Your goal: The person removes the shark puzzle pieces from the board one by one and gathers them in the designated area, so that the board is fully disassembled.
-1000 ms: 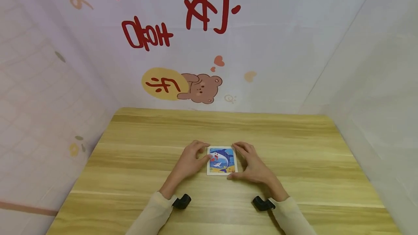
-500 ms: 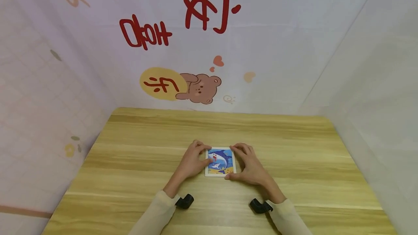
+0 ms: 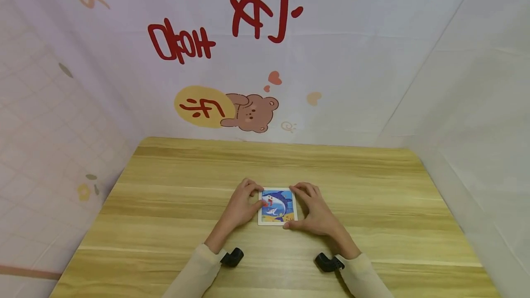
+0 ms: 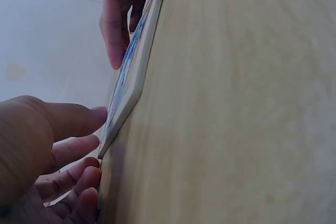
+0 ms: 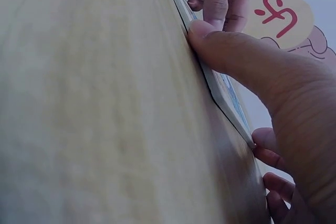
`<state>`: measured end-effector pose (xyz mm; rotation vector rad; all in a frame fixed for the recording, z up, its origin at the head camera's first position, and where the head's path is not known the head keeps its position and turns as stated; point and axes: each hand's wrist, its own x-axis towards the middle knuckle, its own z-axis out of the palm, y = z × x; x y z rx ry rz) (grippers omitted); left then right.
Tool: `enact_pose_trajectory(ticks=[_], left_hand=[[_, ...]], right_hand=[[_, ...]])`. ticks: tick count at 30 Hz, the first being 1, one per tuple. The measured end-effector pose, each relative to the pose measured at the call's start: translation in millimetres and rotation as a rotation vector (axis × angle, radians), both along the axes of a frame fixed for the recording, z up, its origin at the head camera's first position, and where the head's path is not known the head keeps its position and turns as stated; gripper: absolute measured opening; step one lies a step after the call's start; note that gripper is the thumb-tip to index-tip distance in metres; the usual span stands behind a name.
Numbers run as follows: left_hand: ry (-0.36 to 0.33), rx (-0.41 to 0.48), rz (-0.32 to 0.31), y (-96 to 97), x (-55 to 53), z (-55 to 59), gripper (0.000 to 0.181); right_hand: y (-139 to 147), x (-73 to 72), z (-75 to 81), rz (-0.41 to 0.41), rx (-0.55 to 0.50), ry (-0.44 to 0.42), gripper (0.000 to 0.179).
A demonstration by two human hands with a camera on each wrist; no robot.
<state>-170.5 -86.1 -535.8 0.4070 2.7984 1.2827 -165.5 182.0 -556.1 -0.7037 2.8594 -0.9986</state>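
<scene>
A small square picture board (image 3: 278, 206) with a white rim lies on the wooden table. Its picture has a dark blue and white whale or dolphin over yellow sand. My left hand (image 3: 241, 202) holds its left side, thumb on the picture's left edge and forefinger at the far left corner. With my right hand (image 3: 317, 210) I grip the right side, thumb at the near edge and forefinger at the far right corner. In the left wrist view, the board (image 4: 137, 74) shows edge-on, low against the tabletop. The right thumb (image 5: 202, 38) covers part of its edge in the right wrist view.
The wooden tabletop (image 3: 174, 174) stretches around both hands. Behind it rises a white cloth wall (image 3: 352, 49) printed with red characters and a brown bear (image 3: 254, 113). Pale cloth walls also stand at left and right. Each wrist carries a black camera mount (image 3: 233, 257).
The head view has shifted a little, so the scene sits farther left. Board and hands have come very slightly nearer to me, with both holds much the same.
</scene>
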Motion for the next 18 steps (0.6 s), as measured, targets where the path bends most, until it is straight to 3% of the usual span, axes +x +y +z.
enact_pose_trajectory(ticks=[11, 18], left_hand=[[0.027, -0.094, 0.009, 4.7, 4.7, 5.3, 0.03], [0.036, -0.237, -0.016, 11.7, 8.1, 11.6, 0.041]], right_hand=[[-2, 0.5, -0.2, 0.004, -0.007, -0.005, 0.112], [-1, 0.4, 0.6, 0.001, 0.001, -0.004, 0.111]])
